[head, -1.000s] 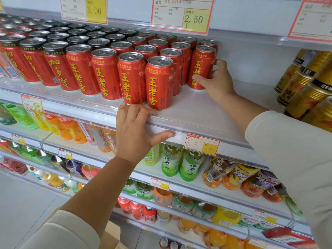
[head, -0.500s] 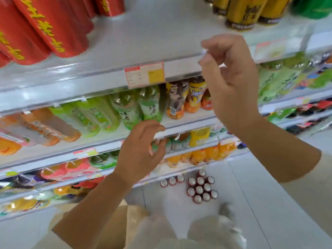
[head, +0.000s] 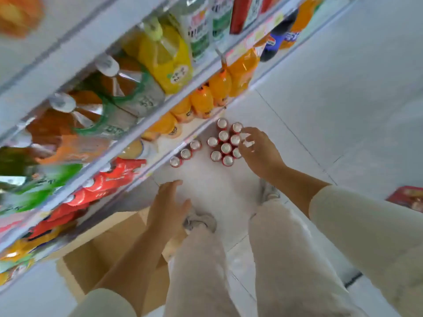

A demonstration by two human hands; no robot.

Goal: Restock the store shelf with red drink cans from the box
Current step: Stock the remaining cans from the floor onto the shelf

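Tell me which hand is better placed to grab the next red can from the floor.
Right. The right hand hovers over the edge of the cluster of silver-topped red drink cans. The left hand hangs open farther off, by the brown cardboard box.

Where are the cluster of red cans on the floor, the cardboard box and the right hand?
cluster of red cans (head: 226, 148): head view, lid of a middle can.
cardboard box (head: 98, 255): head view, bare brown panel.
right hand (head: 261, 154): head view, back of the hand.
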